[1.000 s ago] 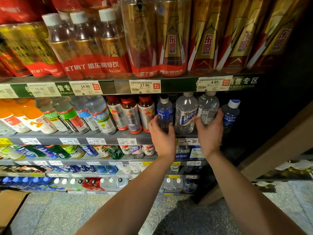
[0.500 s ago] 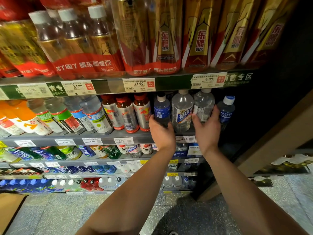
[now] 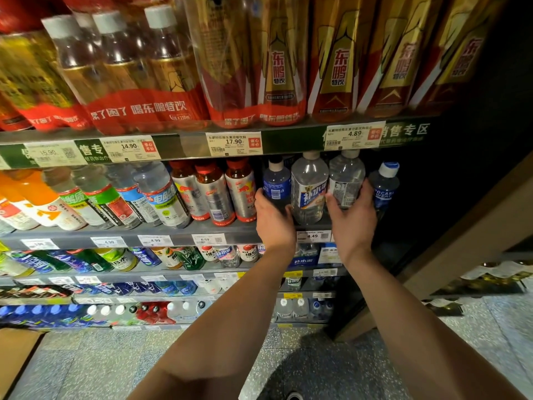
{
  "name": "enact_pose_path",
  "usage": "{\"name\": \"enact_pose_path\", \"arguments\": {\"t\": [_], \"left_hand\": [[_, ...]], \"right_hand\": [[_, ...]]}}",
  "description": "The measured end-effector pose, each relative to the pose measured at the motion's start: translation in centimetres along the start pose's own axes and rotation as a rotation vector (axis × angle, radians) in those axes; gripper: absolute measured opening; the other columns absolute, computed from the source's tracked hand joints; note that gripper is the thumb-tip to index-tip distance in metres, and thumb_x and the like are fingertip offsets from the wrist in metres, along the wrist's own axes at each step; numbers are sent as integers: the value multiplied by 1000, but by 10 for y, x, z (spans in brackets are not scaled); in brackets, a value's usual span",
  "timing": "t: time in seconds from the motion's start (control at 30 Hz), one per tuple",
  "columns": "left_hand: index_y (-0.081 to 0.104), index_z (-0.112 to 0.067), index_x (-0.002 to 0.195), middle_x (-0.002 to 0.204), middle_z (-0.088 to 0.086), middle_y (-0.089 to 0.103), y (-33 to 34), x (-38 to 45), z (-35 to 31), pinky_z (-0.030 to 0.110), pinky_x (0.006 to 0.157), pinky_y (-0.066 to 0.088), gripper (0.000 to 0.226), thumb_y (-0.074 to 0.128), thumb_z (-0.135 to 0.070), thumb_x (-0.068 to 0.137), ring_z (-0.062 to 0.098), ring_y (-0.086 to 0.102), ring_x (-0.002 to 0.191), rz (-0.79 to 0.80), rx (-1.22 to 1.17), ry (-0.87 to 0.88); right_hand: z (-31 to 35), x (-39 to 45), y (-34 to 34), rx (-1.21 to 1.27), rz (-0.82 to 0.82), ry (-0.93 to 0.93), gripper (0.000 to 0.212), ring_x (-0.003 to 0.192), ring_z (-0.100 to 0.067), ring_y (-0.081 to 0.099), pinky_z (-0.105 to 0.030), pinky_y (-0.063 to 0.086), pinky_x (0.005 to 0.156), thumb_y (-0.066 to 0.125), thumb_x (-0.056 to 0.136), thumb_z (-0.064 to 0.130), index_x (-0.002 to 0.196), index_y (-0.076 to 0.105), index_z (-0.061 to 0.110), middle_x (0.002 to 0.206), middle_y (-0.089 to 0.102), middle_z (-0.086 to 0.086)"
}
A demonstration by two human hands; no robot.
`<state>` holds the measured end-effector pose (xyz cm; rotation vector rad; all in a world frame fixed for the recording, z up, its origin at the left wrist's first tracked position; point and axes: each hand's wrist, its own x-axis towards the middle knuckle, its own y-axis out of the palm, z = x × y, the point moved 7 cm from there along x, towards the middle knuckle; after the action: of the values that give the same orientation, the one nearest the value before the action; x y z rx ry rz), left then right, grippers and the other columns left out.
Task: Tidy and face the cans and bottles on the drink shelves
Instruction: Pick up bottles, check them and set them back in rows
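Both arms stretched fwd, left hand [image 3: 273, 219] & right hand [image 3: 352, 215] raised, fingers curled, palms facing inward.

Shelf price tags [image 3: 234, 143] 14.90, 17.90, 4.89, lower 4.49, blue bottle [image 3: 384, 187] POCARI SWEAT

We see gold-and-red energy drink bottles [image 3: 334, 67] at twelve o'clock, a clear bottle with a blue-and-white label [image 3: 309, 189] at centre, a dark blue bottle with a white cap [image 3: 385, 186] at three o'clock, orange bottles [image 3: 31, 200] at nine o'clock, and speckled grey floor [image 3: 317, 368] at six o'clock.
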<state>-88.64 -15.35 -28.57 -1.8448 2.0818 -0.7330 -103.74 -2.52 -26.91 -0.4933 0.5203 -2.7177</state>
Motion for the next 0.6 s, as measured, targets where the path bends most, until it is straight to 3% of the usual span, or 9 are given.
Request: {"name": "enact_pose_path", "arguments": {"t": [0.27, 0.6], "left_hand": [[43, -9, 141, 137, 8, 50, -2, 3, 7, 40, 99, 47, 68, 78, -22, 85, 27, 53, 126, -19, 34, 1], [47, -21, 116, 113, 2, 70, -11, -4, 20, 41, 90, 54, 55, 83, -15, 76, 22, 67, 102, -61, -189, -55]], "right_hand": [[-2, 2, 1, 6, 16, 5, 74, 120, -22, 62, -44, 54, 97, 70, 88, 42, 148, 35, 14, 134, 63, -4], [-1, 3, 0, 20, 35, -10, 73, 119, -22, 63, -40, 54, 98, 71, 88, 38, 147, 36, 13, 132, 64, -5]]}}
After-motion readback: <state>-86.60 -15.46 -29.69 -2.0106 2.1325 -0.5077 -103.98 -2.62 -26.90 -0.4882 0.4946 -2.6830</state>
